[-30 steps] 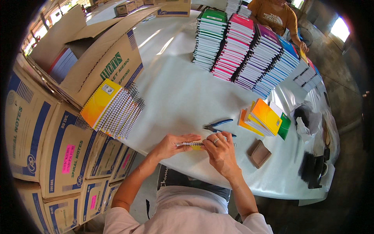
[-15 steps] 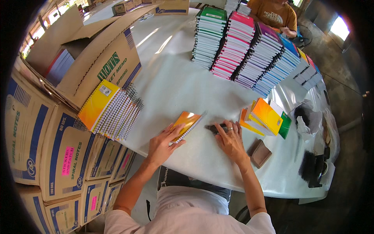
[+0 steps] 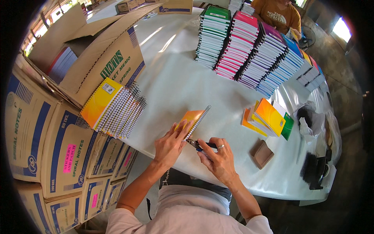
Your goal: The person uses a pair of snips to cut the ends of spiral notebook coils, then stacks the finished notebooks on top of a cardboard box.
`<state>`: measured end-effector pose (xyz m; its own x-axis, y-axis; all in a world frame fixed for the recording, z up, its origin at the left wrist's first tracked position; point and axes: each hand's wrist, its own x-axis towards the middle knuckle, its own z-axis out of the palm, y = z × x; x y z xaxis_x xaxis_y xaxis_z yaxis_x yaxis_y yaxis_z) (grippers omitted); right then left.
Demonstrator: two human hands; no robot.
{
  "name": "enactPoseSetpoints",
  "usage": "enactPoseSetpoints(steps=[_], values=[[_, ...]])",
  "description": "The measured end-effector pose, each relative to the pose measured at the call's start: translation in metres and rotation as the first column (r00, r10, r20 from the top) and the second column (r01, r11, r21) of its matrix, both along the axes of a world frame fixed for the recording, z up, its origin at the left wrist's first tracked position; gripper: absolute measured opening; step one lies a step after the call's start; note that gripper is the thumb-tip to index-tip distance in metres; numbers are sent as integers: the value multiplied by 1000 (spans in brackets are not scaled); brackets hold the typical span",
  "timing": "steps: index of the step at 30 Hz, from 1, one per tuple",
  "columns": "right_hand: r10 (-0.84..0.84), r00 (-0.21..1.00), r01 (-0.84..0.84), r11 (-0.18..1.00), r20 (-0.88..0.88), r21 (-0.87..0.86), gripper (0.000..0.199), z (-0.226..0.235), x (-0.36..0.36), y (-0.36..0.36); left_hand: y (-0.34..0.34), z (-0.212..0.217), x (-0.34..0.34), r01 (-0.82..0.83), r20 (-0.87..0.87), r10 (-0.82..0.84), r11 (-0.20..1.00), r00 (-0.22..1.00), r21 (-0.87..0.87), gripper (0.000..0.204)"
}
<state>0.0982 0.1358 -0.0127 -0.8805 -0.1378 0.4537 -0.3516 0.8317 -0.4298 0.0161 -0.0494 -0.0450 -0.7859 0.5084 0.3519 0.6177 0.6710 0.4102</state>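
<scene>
A small orange spiral notebook [image 3: 192, 116] lies on the table near me, its wire coil running along the right edge and sticking out past the far end. My left hand [image 3: 169, 146] is laid over its near part, fingers across the cover and thumb by the coil. Dark-handled pliers [image 3: 196, 145] are gripped in my right hand [image 3: 220, 160], which wears a ring. The pliers' jaws are at the near end of the coil; whether they bite on the wire is too small to tell.
To the left, a stack of yellow spiral notebooks [image 3: 113, 107] stands beside an open carton [image 3: 122, 64], with more cartons [image 3: 68, 152] below. Tall notebook stacks [image 3: 243, 45] fill the far right, near another person [image 3: 278, 15]. Loose notebooks [image 3: 269, 117] and a brown wallet [image 3: 261, 154] lie at right.
My right hand has lifted the pliers off the table and brought them left to the notebook's coil. My left hand has shifted slightly right, and the notebook has turned a little.
</scene>
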Motion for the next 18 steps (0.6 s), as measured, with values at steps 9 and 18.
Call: enactPoseSetpoints(steps=[9, 18], values=[[466, 824, -190, 763, 322, -618, 27, 33, -27, 21, -41, 78, 0, -51, -318, 39, 998, 947, -30, 72], [-129, 990, 115, 975, 63, 192, 35, -32, -32, 56, -190, 147, -32, -309, -31, 313, 913, 949, -267, 68]])
